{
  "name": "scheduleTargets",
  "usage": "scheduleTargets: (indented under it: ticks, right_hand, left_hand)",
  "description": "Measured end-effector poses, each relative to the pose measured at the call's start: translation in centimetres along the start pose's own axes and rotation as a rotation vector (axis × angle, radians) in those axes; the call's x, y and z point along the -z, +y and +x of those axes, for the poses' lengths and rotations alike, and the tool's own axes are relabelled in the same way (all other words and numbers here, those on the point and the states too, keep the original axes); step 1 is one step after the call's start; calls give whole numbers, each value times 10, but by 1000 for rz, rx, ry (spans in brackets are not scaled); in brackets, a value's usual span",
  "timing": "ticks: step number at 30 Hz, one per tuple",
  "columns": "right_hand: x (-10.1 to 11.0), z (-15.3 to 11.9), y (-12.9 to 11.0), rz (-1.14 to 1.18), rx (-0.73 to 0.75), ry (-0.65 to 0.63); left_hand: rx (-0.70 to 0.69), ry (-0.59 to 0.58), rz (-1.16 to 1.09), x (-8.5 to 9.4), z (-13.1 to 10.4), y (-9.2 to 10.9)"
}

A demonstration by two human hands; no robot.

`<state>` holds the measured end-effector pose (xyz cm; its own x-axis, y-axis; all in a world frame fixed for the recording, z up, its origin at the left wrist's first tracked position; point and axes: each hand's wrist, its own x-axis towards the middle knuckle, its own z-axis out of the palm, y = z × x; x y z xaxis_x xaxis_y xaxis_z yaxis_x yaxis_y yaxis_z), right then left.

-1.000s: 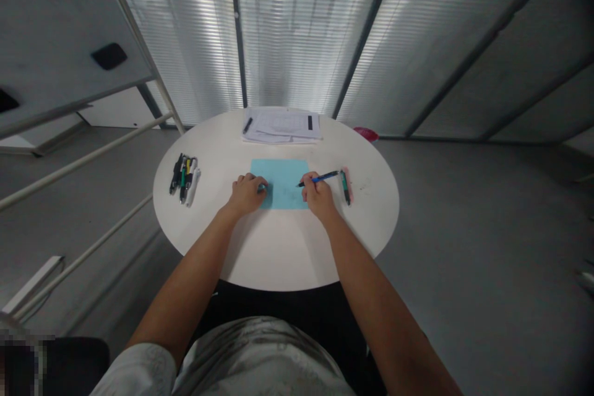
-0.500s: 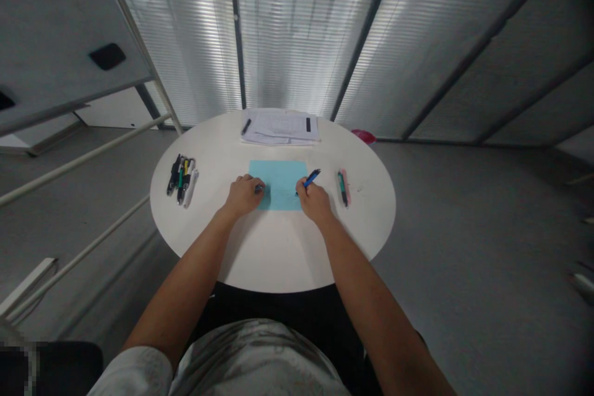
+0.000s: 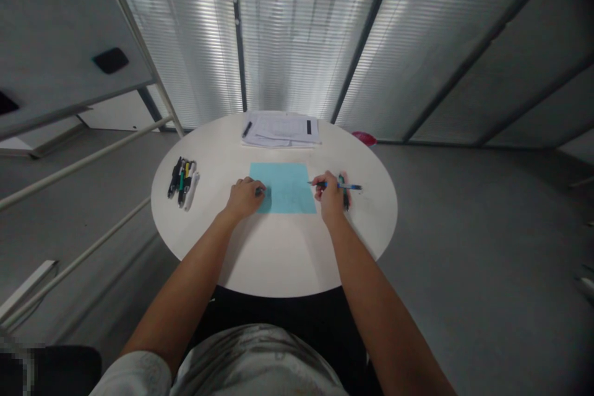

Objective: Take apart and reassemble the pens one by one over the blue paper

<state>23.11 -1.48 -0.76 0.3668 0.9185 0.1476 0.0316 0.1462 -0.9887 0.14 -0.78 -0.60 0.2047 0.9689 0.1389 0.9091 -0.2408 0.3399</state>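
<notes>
A sheet of light blue paper (image 3: 290, 189) lies flat on the white oval table (image 3: 278, 260). My left hand (image 3: 244, 197) rests on its left edge, fingers curled round a small dark object (image 3: 259, 191) that I cannot make out. Just off the right edge of the paper, my right hand (image 3: 330, 198) grips a blue pen (image 3: 349, 186). The pen lies nearly level, its tip pointing left at the paper. Partly hidden behind that hand are a green and black pen (image 3: 346, 198) and a pink item (image 3: 344, 176).
Several pens (image 3: 183, 182) lie together at the table's left side. A stack of white papers (image 3: 281, 129) sits at the far edge, with a black pen (image 3: 247, 129) on it. A metal rail (image 3: 88, 161) runs at the left, and window blinds (image 3: 288, 31) stand behind.
My right hand has moved right, off the paper, with the blue pen, which has swung from slanted to nearly level. My left hand has stayed in place.
</notes>
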Motion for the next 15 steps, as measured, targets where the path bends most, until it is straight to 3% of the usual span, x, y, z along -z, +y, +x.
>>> scheduleTargets:
  ticks: [2,5,9,15]
  right_hand:
    - [0,3,-1,229,-76,48]
    - [0,4,-4,521,-194,12]
    - [1,0,-11,526,-290,-37]
    - [4,-7,-20,474,-313,-129]
  left_hand:
    - [-3,-2,1,0,0,0]
    - [-1,-5,7,0,0,0]
    - [-2,12,15,-1,0,0]
    - [-1,7,19,0,0,2]
